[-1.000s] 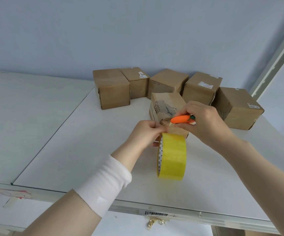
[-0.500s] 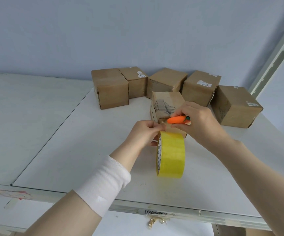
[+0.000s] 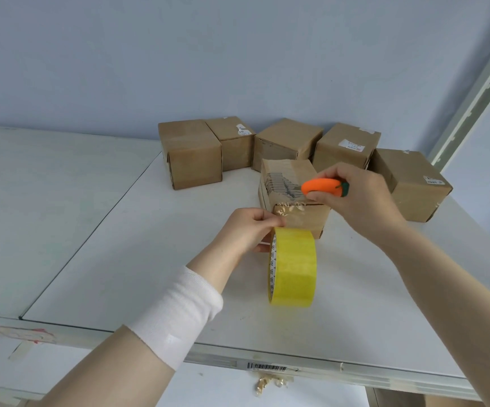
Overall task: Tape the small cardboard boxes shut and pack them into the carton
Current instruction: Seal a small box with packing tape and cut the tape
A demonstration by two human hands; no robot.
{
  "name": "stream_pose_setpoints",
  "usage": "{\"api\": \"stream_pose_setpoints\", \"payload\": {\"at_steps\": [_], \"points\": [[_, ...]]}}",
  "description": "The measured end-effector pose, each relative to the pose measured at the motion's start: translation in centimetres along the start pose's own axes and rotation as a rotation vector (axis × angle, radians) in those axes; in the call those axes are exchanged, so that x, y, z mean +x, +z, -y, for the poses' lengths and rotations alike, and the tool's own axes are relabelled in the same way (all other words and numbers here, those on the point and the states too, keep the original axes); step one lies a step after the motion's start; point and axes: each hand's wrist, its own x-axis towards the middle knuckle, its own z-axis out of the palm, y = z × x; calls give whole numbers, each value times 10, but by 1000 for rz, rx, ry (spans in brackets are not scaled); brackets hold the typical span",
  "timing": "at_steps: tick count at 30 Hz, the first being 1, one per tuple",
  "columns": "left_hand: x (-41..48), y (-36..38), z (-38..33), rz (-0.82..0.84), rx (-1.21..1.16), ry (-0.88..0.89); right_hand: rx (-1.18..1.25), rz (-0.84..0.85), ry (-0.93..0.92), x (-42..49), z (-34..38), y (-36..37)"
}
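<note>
Six small cardboard boxes stand on the white worktop (image 3: 149,259). Five form a loose row at the back near the wall: the first box (image 3: 191,154) at the left, the second box (image 3: 235,142) touching it behind, the third box (image 3: 284,142), the fourth box (image 3: 346,145) and the fifth box (image 3: 411,183) at the right. Three of these five carry a white label. The sixth box (image 3: 284,177) sits apart, in front of the row and closest to the person, with crinkled clear tape along the near top edge.

There is one tape roll (image 3: 293,268), yellow, upright on its rim just in front of the sixth box. The left hand (image 3: 249,230) grasps it at the top, fingers curled around the rim. Whether the roll rests on the worktop I cannot tell.

There is one cutter (image 3: 323,188), orange and carrot-shaped with a green end. The right hand (image 3: 355,198) pinches it between thumb and fingers over the top of the sixth box.

One white wristband (image 3: 176,312) wraps the left forearm, and one barcode sticker (image 3: 267,367) sits on the worktop's front edge
</note>
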Motion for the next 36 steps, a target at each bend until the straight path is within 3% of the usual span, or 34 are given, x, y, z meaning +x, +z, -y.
{"api": "stream_pose_setpoints", "payload": {"at_steps": [7,11,15,20,30,36], "points": [[-14,-2,-3,93,-10,45,-45,-60,98,3,-4,13],[-31,-2,-1,107,-16,185,-71,-70,95,3,1,14],[-50,-7,-1,49,-22,369,152,-87,107,0,20,9],[-62,-28,-7,-59,16,517,524,41,189,-8,56,21],[-59,-104,-17,-82,22,520,543,135,210,16,110,91],[-39,-150,-9,-91,55,457,642,267,322,34,123,137]]}}
